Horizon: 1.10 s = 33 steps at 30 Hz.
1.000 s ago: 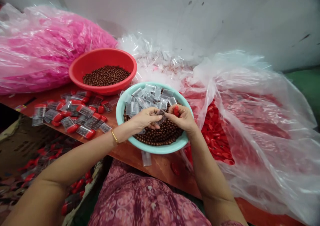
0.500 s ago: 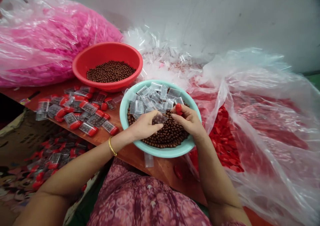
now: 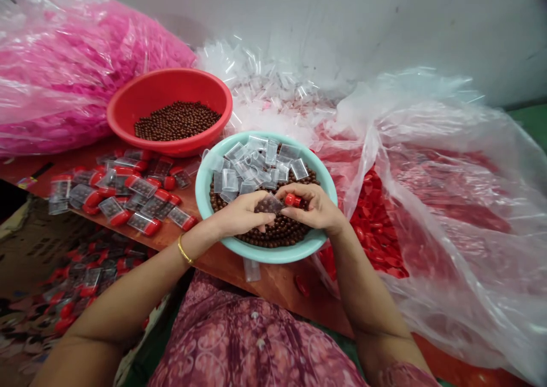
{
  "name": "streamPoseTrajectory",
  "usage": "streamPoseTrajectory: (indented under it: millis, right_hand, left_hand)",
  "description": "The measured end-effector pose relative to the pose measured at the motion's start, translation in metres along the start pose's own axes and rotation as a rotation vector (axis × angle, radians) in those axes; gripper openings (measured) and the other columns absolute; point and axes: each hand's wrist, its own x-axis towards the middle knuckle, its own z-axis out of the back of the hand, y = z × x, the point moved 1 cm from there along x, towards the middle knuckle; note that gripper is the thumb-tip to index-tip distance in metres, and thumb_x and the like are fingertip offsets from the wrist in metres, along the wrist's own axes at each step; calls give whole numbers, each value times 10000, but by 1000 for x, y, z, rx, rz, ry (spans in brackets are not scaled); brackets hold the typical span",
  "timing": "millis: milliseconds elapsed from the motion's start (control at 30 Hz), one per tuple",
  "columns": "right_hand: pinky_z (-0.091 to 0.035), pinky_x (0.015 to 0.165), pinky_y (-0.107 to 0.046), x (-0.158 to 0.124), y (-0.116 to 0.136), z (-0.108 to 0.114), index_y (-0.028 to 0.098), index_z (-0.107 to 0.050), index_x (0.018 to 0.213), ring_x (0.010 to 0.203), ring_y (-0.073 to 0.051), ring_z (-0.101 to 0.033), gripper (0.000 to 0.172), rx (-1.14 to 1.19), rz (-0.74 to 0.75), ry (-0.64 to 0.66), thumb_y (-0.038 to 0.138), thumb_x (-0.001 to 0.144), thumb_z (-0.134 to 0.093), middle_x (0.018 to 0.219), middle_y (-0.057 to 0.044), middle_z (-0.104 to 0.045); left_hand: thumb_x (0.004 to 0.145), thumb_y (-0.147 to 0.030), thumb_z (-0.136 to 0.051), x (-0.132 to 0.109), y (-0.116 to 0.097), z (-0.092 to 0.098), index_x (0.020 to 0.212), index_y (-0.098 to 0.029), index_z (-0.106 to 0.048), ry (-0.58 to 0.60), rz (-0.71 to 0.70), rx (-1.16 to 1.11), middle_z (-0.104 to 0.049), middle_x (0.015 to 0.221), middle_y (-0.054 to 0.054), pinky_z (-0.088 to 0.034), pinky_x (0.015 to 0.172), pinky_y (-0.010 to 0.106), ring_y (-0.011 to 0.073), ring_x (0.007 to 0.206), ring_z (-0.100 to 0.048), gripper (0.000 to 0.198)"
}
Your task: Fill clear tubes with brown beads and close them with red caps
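Observation:
Over the light blue basin (image 3: 205, 210), my left hand (image 3: 244, 211) grips a small clear plastic container (image 3: 268, 204) with dark beads showing through its wall. Facing it, my right hand (image 3: 314, 207) pinches a red cap (image 3: 293, 199), and its fingertips come close to the container's end. Whether the fingertips touch the container I cannot tell. Under both hands the basin holds brown beads (image 3: 273, 236), with a heap of clear empty containers (image 3: 252, 167) on their far side.
A red basin (image 3: 122, 110) of brown beads stands behind left. Capped, filled containers (image 3: 143, 223) lie on the table's left, more in a box (image 3: 25, 244) below. A bag of pink pieces (image 3: 85, 62) sits far left; an open bag of red caps (image 3: 376, 227) lies right.
My right hand has moved left and slightly down with the red cap, closer to the container in my left hand. The whole view has shifted a little.

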Motion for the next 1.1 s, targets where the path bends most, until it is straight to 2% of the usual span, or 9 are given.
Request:
streamPoseTrajectory:
  millis: [200, 367, 467, 533, 633, 733, 867, 933, 1100]
  right_hand:
    - [-336, 504, -207, -1, 3, -1, 175, -482, 602, 513, -65, -367, 293, 84, -149, 116, 388, 710, -651, 556, 49, -428]
    - [-364, 491, -223, 1, -6, -1, 186, -560, 796, 517, -86, -406, 325, 224, -304, -150, 486, 697, -634, 594, 45, -461]
    - [-401, 492, -244, 3, -18, -2, 196, -557, 872, 511, -104, -433, 342, 335, -403, -280, 518, 761, -524, 616, 37, -476]
    - [-436, 563, -264, 4, -22, -1, 197, -574, 859, 609, -128, -498, 293, 221, -372, -349, 472, 787, -505, 711, 2, -538]
    - [-443, 720, -289, 4, -22, 2, 193, -634, 860, 804, -162, -532, 209, -142, -192, -403, 375, 785, -564, 830, -35, -560]
    - [-424, 712, -272, 2, -18, 1, 189, -684, 902, 739, -149, -535, 198, -401, -140, -211, 283, 830, -526, 758, -30, -550]
    - [-371, 611, -248, -5, -6, -6, 231, -689, 1059, 720, -152, -582, 321, -777, -233, 290, 185, 835, -464, 827, -46, -635]
    - [-351, 588, -260, -8, 3, -8, 222, -665, 1117, 741, -170, -609, 361, -934, -264, 471, 176, 836, -444, 892, -62, -667]
    - [-373, 640, -289, -5, 19, -13, 178, -665, 1006, 802, -212, -659, 313, -1055, -347, 611, 196, 869, -384, 912, -91, -710]
  left_hand:
    - [732, -234, -619, -2, 0, -1, 834, -137, -504, 55, 40, 15, -553, 679, -37, -444, 535, 206, 66, 539, -541, 181]
    - [737, -241, -648, -2, -3, 3, 853, -134, -507, 7, -29, -131, -599, 684, -28, -436, 546, 183, 50, 528, -557, 212]
    - [712, -261, -691, -4, -3, 5, 899, -138, -506, 18, -15, -281, -639, 726, -6, -462, 582, 188, 69, 574, -607, 290]
    - [692, -273, -716, -5, -2, 8, 912, -143, -501, 7, -3, -370, -659, 762, 8, -479, 612, 193, 80, 613, -631, 334]
    - [668, -267, -735, -6, 0, 10, 901, -143, -496, -24, -13, -427, -671, 788, 15, -482, 616, 191, 86, 627, -643, 356]
    - [676, -223, -712, -6, 2, 10, 895, -137, -501, -87, -38, -413, -668, 785, 14, -474, 602, 190, 79, 613, -636, 316]
    - [681, -116, -651, -5, 2, 7, 889, -130, -521, -158, -60, -353, -648, 735, -9, -454, 594, 178, 56, 584, -607, 246]
    - [686, -89, -611, -6, 1, 6, 883, -130, -528, -175, -55, -355, -648, 748, -6, -448, 589, 177, 57, 586, -607, 218]
    - [701, -102, -557, -7, -1, 10, 920, -145, -527, -242, -35, -496, -666, 790, 13, -473, 630, 215, 87, 615, -626, 226]
